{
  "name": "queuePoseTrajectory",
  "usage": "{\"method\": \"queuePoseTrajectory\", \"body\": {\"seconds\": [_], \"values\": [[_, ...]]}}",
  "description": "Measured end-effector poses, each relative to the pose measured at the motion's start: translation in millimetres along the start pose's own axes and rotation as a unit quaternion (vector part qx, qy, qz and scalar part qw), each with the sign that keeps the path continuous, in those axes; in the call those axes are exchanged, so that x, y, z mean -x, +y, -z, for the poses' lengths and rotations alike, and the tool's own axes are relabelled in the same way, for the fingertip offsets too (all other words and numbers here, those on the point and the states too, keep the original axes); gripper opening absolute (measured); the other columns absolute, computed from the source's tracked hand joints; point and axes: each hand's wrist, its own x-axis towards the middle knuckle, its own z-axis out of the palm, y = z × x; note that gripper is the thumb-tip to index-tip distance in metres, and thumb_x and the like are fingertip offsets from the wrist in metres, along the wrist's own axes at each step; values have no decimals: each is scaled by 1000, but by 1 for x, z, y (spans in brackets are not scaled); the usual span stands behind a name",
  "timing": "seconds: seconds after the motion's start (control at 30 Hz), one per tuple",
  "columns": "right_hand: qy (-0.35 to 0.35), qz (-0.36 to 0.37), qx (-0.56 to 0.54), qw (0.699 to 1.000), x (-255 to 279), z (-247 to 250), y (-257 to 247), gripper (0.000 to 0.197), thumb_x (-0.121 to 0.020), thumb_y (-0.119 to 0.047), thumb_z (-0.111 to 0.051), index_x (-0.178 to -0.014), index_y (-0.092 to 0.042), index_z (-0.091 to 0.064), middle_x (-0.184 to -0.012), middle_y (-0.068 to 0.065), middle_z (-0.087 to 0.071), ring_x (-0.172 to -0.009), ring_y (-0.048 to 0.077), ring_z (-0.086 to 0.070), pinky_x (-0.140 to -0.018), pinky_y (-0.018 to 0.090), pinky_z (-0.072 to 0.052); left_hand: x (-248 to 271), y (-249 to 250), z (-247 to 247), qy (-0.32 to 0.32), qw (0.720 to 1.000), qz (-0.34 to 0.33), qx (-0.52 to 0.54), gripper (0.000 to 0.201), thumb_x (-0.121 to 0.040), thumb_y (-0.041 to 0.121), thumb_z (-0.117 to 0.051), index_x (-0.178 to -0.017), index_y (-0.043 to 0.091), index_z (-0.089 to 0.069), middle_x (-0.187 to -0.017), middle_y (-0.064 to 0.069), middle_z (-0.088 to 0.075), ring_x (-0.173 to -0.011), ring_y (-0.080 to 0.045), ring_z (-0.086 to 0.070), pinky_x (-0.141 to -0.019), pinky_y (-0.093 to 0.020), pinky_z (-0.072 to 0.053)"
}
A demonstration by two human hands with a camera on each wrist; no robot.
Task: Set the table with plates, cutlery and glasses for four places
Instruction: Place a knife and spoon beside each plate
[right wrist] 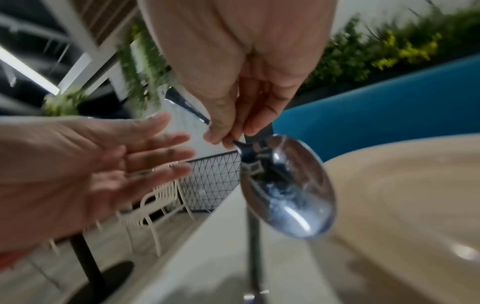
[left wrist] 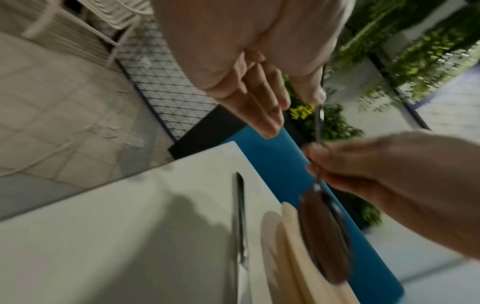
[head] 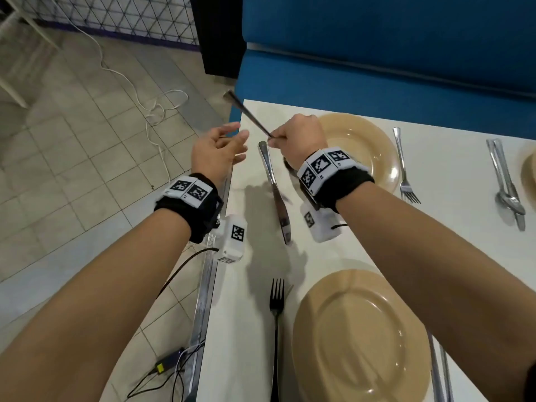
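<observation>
My right hand (head: 293, 134) pinches a metal spoon (right wrist: 288, 197) by its neck, bowl hanging over the rim of the far tan plate (head: 365, 149), handle (head: 246, 113) sticking up to the left. A knife (head: 275, 192) lies on the white table (head: 452, 233) left of that plate. My left hand (head: 220, 149) hovers with straight fingers beyond the table's left edge, holding nothing. A fork (head: 404, 169) lies right of the far plate. The near tan plate (head: 359, 338) has a fork (head: 275, 323) on its left. In the left wrist view the spoon (left wrist: 324, 232) hangs blurred over the plate (left wrist: 296, 253).
A spoon and knife pair (head: 507, 187) lies at the right beside another plate's rim (head: 529, 175). A blue bench (head: 391, 53) runs behind the table. White cable (head: 153, 111) trails over the tiled floor at left. More cutlery (head: 439, 369) shows right of the near plate.
</observation>
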Motion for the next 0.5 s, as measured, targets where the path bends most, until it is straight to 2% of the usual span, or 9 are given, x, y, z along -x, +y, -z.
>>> {"method": "queuePoseTrajectory", "body": {"seconds": [0.03, 0.1, 0.17, 0.23, 0.3, 0.4, 0.5], "values": [[10, -8, -54, 998, 2, -3, -3, 20, -90, -28, -61, -101, -20, -74, -82, 3, -64, -81, 17, -53, -69, 20, -38, 0, 2, -4, -24, 1000, 0, -1, 18, -89, 17, -64, -107, 13, -63, -84, -1, -65, -74, -9, -63, -65, -18, -55], [21, -5, -148, 989, 8, -9, -11, 19, -87, -27, -64, -96, -16, -76, -76, 5, -66, -73, 13, -51, -63, 18, -37, 0, 5, -13, -58, 998, -6, -8, 14, -94, 17, -56, -103, 10, -65, -85, -2, -65, -76, -9, -63, -67, -20, -55], [14, -14, -203, 979, 12, -16, -15, 20, -86, -27, -66, -93, -12, -76, -78, 8, -68, -72, 13, -53, -56, 16, -37, -3, 5, -16, -58, 998, 0, -7, 14, -96, 16, -53, -93, 10, -65, -80, -3, -65, -68, -8, -63, -67, -21, -55], [15, -39, -218, 975, 12, -22, -13, 23, -87, -30, -66, -97, -12, -76, -88, 7, -73, -76, 12, -58, -57, 13, -39, -9, 1, -14, -35, 999, 24, -15, 18, -97, 16, -51, -85, 11, -64, -75, -4, -65, -62, -8, -63, -64, -21, -56], [17, -67, -187, 980, 12, -28, -5, 22, -88, -28, -64, -101, -12, -75, -99, 5, -74, -81, 13, -61, -64, 12, -43, -17, -5, -10, -6, 996, 56, -64, 19, -97, 18, -52, -88, 8, -65, -72, -3, -65, -59, -8, -63, -61, -18, -56], [-21, -94, -87, 992, 17, -44, 5, 20, -87, -16, -66, -106, -17, -72, -109, 4, -71, -97, 18, -65, -84, 22, -49, -23, -17, -7, -17, 980, 118, -160, 19, -95, 19, -55, -95, 4, -67, -71, -4, -65, -58, -9, -63, -60, -19, -57], [-25, -81, -36, 996, 24, -61, 9, 22, -86, -15, -65, -106, -19, -70, -107, 4, -70, -96, 21, -65, -86, 28, -53, -21, -27, -13, -60, 960, 151, -230, 18, -94, 15, -57, -86, 2, -66, -68, -7, -62, -51, -10, -58, -58, -23, -55]]}}
